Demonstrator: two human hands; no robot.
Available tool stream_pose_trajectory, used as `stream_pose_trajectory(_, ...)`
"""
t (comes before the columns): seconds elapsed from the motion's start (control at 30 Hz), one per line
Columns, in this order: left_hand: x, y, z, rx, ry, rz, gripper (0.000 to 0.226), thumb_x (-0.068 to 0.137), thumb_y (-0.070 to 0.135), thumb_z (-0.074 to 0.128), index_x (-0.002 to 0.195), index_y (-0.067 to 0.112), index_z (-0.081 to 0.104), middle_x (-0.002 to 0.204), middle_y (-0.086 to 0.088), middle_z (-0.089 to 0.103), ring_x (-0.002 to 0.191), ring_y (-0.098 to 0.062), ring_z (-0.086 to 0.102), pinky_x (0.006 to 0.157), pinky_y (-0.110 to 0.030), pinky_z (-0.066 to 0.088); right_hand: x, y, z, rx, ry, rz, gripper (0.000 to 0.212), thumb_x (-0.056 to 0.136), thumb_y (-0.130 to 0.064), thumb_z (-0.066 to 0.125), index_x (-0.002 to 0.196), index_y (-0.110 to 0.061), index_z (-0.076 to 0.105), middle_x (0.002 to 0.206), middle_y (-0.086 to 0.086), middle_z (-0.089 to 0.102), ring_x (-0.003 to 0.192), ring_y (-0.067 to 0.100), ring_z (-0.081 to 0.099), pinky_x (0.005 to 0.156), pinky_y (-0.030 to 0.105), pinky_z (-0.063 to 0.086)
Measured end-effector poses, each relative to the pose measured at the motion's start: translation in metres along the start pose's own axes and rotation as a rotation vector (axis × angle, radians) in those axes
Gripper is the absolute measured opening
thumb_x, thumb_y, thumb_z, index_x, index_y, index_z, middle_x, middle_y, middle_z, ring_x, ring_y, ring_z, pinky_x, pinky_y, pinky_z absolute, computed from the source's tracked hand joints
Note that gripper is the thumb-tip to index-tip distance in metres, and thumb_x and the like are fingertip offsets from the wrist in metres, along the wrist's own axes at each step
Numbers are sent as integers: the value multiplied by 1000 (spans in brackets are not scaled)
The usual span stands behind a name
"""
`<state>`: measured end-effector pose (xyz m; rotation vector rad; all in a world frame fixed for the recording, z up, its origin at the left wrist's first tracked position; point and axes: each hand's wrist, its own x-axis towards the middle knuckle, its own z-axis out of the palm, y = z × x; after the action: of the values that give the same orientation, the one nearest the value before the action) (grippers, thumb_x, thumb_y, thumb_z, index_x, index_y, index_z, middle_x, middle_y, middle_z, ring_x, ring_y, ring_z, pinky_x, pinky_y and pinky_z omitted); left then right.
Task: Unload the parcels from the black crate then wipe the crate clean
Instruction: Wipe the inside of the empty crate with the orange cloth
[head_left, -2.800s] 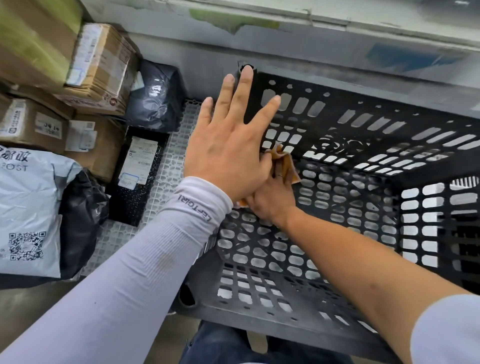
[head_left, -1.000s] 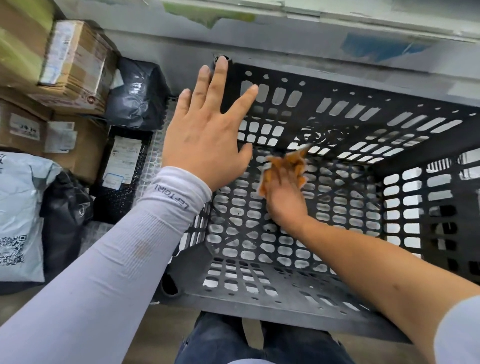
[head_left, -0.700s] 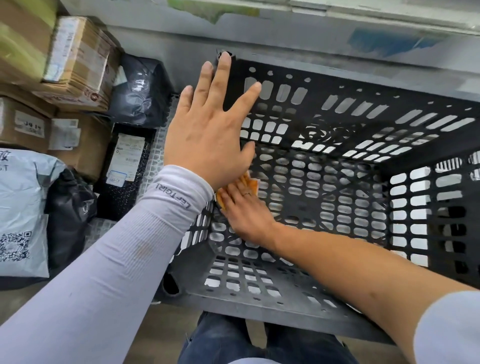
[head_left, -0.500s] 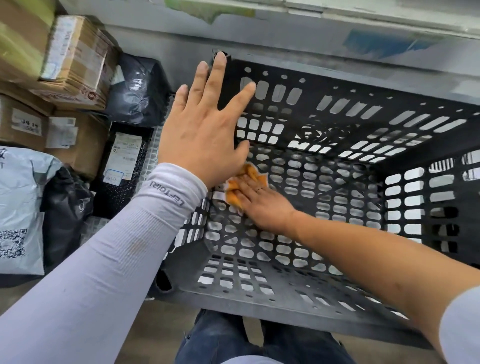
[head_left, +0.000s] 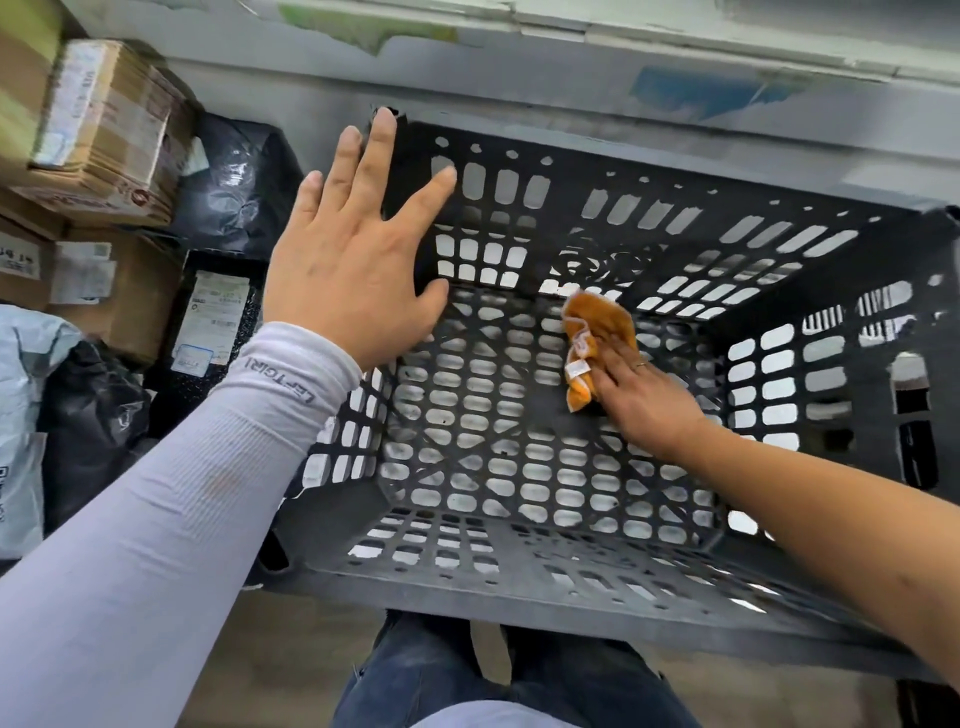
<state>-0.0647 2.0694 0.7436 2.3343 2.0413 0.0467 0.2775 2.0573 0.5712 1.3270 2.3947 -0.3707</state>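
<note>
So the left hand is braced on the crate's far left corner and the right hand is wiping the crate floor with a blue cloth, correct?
Not quite: the cloth is orange, not blue, as the head view shows. The rest holds: left hand on the crate corner, right hand wiping the floor.

Cloth (head_left: 597, 332) in crate (head_left: 519, 587), under right hand (head_left: 644, 400); parcels (head_left: 104, 130) left of crate.

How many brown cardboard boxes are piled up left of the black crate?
3 that I can make out. One taped box at top left, one box with a white label below it, one box cut off at the left edge. Others may be hidden beyond the frame or under the bags.
</note>
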Motion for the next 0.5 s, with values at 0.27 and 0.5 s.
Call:
stream_pose_trajectory(0.27, 0, -1, -1, -6, -6, -7, 88, 92, 58, 59, 164, 42, 10, 172, -11, -15, 160, -31, -6, 128, -53, 10, 3, -28, -18, 109, 21, 41, 63, 109, -26, 35, 164, -15, 9, 172, 12, 7, 159, 29, 5, 125, 49, 27)
stream_pose_trajectory(0.5, -1, 0, -2, -46, -8, -13, 81, 97, 59, 51, 164, 42, 10, 172, -9, -14, 160, -30, -7, 129, -52, 8, 68, -118, -44, 239, 157, -42, 62, 107, -47, 34, 163, -26, 18, 170, 11, 18, 157, 36, 13, 124, 57, 25)
